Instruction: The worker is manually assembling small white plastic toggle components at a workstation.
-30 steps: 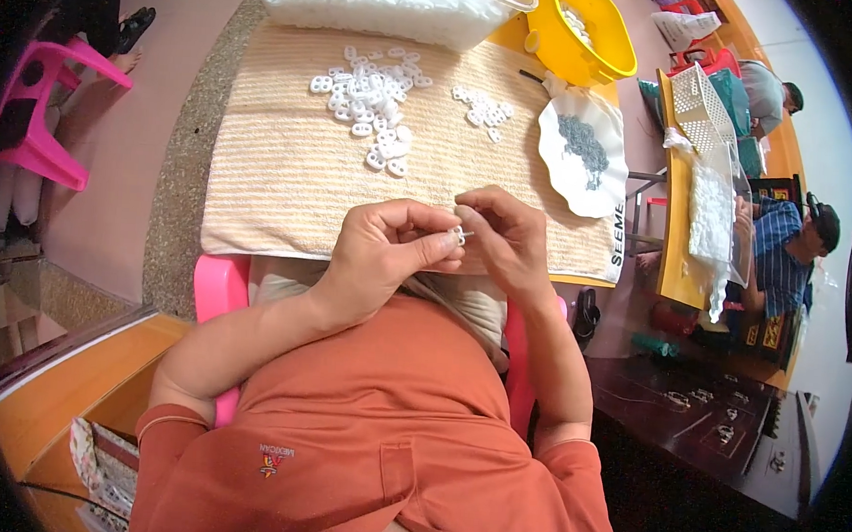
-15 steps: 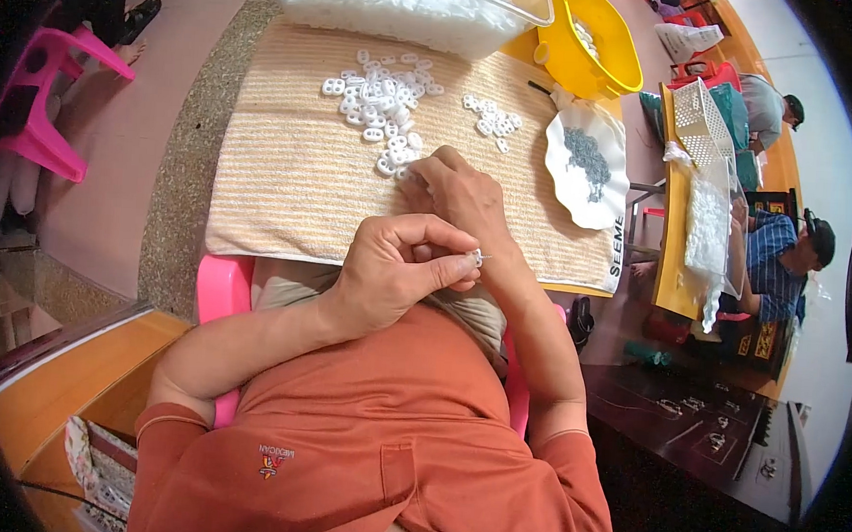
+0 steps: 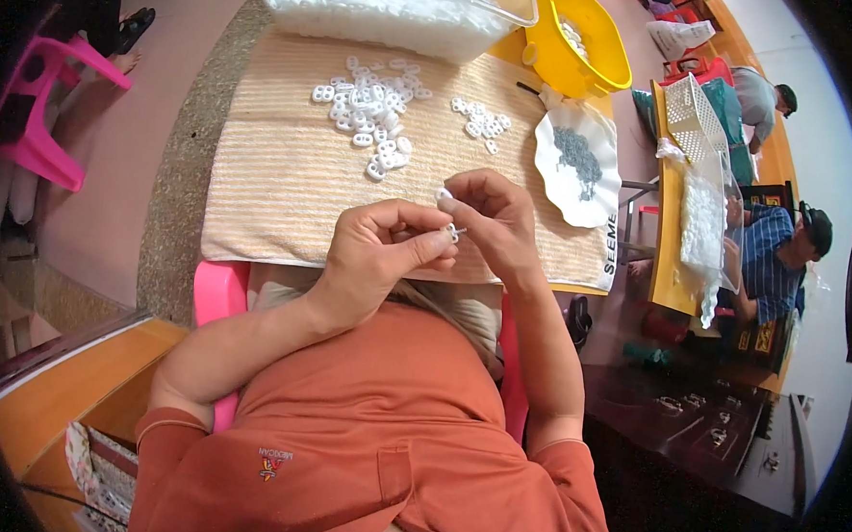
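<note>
- At the centre of the frame, the left hand [image 3: 378,254] pinches a small white plastic piece [image 3: 452,233] between thumb and forefinger, closed tight around it.
- The right hand [image 3: 491,221] meets it from the right, fingertips narrowed on the same piece; a thin pin seems to stick out of it, though it is too small to be sure.
- Both hands hover just above the near edge of a striped beige towel [image 3: 276,181] covering the surface.
- Risk: the piece is tiny and held only by fingertips, so a slip could drop it into the lap or onto the floor.
- A loose heap of white pieces [image 3: 366,118] lies in the upper middle and a smaller cluster [image 3: 482,122] to its right; a dropped part could get lost among them.
- A white dish of grey bits [image 3: 578,163] sits at the right; a stray elbow could tip it.
</note>
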A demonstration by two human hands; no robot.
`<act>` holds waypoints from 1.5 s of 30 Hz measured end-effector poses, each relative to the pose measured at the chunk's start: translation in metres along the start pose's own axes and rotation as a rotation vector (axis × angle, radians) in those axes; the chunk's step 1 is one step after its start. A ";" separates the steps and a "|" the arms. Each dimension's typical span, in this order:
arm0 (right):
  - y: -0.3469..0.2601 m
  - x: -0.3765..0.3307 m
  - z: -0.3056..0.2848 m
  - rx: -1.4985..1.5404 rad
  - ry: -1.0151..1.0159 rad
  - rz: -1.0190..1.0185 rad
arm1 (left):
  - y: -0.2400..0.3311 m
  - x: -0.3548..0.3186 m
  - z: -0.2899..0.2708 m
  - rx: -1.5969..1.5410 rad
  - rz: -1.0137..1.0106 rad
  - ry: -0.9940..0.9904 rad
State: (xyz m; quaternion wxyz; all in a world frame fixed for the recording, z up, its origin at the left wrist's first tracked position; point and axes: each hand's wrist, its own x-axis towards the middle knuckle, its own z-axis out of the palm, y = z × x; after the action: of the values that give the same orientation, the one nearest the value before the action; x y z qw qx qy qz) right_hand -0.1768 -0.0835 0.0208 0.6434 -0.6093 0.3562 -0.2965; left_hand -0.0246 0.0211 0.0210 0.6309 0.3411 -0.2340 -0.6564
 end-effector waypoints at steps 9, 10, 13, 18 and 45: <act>0.004 -0.026 -0.003 0.360 -0.096 0.089 | -0.001 0.006 -0.005 -0.041 -0.044 0.021; 0.006 -0.026 -0.005 0.343 -0.107 0.089 | -0.001 0.006 -0.005 -0.044 -0.045 0.027; 0.011 -0.027 -0.008 0.340 -0.112 0.091 | -0.001 0.007 -0.002 -0.062 -0.050 0.043; 0.013 -0.028 -0.008 0.321 -0.108 0.103 | -0.003 0.009 -0.006 -0.077 -0.079 0.038; 0.016 -0.027 -0.013 0.411 -0.135 0.116 | -0.006 0.012 -0.011 -0.116 -0.200 0.034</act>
State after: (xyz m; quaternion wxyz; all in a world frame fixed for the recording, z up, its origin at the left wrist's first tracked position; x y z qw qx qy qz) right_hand -0.2039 -0.0672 0.0070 0.7924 -0.4623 0.2788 -0.2839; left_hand -0.0202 0.0108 0.0079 0.5845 0.3368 -0.1499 -0.7228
